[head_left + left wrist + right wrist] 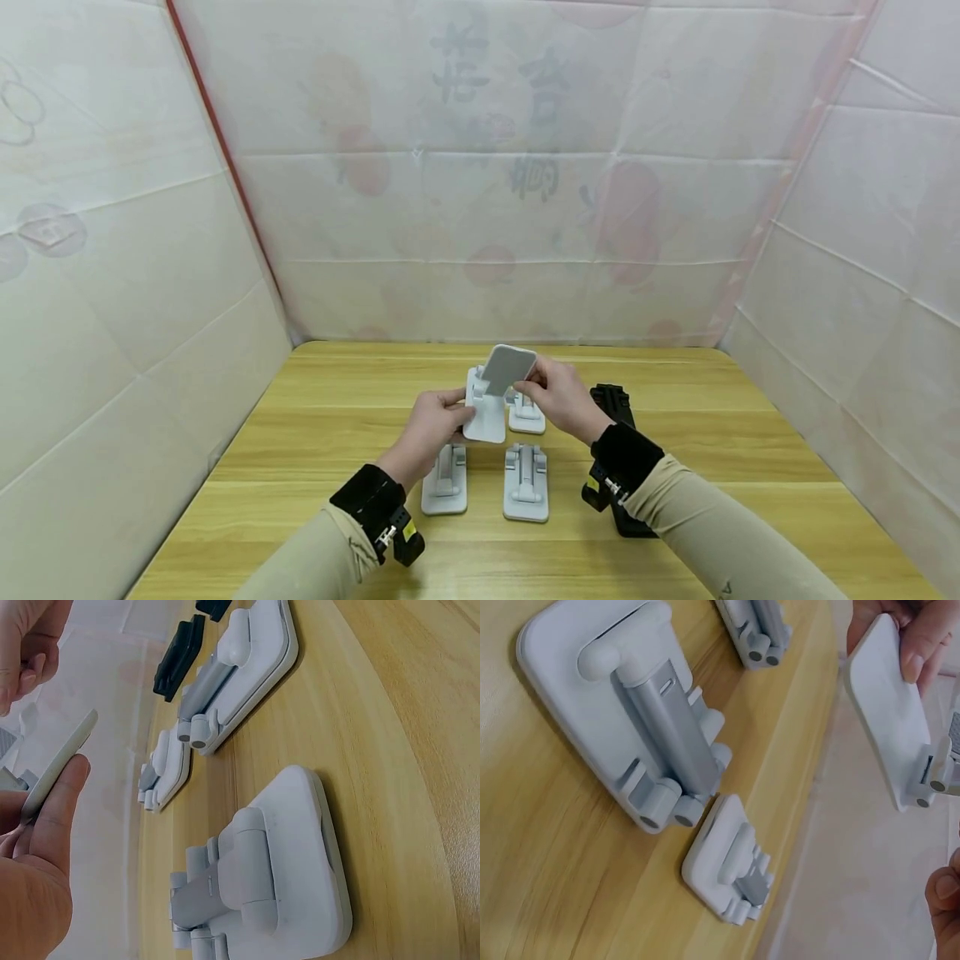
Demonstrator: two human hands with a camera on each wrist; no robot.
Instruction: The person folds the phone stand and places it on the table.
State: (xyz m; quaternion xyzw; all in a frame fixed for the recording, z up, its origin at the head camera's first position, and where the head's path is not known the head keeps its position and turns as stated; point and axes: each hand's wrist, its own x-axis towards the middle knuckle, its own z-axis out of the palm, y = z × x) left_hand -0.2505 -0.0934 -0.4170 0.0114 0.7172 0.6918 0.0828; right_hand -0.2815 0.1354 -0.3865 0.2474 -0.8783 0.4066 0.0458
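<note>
White sheeting walls close round a wooden table [315, 433]. Above its middle, both hands hold one white folding phone stand [491, 404] clear of the surface. The left hand [429, 429], at 9 o'clock of the stand, has thumb and fingers curled round the base plate's edge. The right hand [561, 398], at 3 o'clock, pinches the raised grey top plate [507, 369] between thumb and fingertips. Folded white stands [525, 482] lie flat below, at 6 o'clock. A black stand [611, 404] lies at 3 o'clock, behind the right wrist.
</note>
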